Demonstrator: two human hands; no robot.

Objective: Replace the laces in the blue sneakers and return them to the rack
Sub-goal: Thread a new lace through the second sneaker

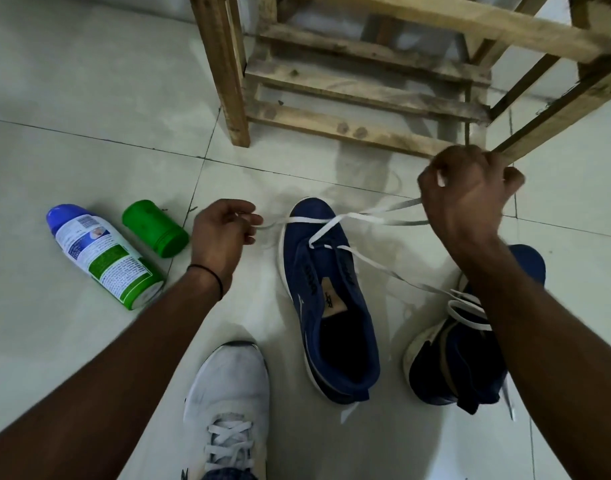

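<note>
Blue sneaker (332,306) sat on floor just in front of rack (332,88), toe toward it. Left hand (224,233) pinched one lace (326,230) end; right hand (470,195) fingers curled round the other (only lowest eyelets threaded). Risk: uneven pull could drag the lace through, leaving lopsided ends.

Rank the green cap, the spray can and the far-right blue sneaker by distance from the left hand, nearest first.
1. Green cap, just left of the left hand.
2. Spray can, farther left, lying down.
3. Far-right blue sneaker, across on the opposite side.
</note>
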